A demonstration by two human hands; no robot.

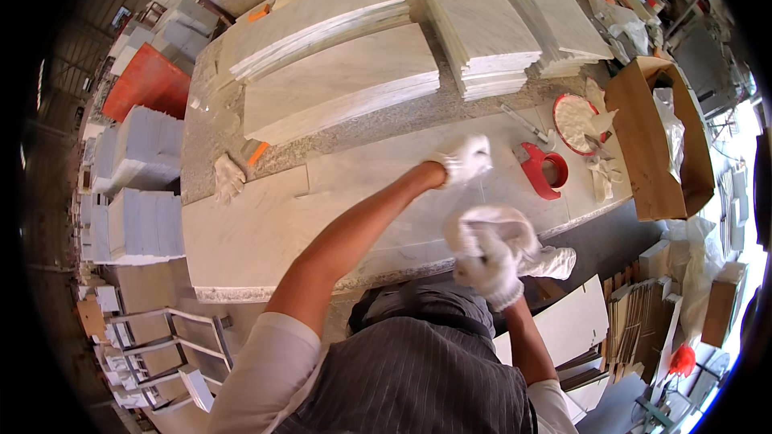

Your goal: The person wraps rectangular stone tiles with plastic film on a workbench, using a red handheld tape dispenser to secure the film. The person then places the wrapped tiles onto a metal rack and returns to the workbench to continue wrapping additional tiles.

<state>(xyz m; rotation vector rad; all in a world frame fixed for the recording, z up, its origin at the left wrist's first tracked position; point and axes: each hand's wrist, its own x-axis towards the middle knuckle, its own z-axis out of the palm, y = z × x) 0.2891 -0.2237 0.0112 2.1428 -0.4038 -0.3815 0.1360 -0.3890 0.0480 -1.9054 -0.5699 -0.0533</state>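
Note:
Both my hands wear white knit gloves over a wide, pale marble slab [370, 169]. My left hand [466, 161] is held above the slab, its fingers curled closed; whatever may be inside cannot be made out. Nearer to me, my right hand [489, 265] grips a bunched white cloth [555, 262], which loops over the hand and hangs off to the right, slightly blurred. Right of my left hand lies a red tape dispenser [544, 170]. Beyond it are a slim tube-like tool [525, 123] and a red-rimmed tub of white paste [574, 122] with a putty knife [597, 145] at its edge.
Stacked marble slabs [342, 80] fill the table's far side, with another pile [482, 16] beside them. A loose glove [229, 178] and an orange piece [257, 153] lie at left. An opened cardboard box [655, 145] stands right; a metal frame [173, 337] is lower left.

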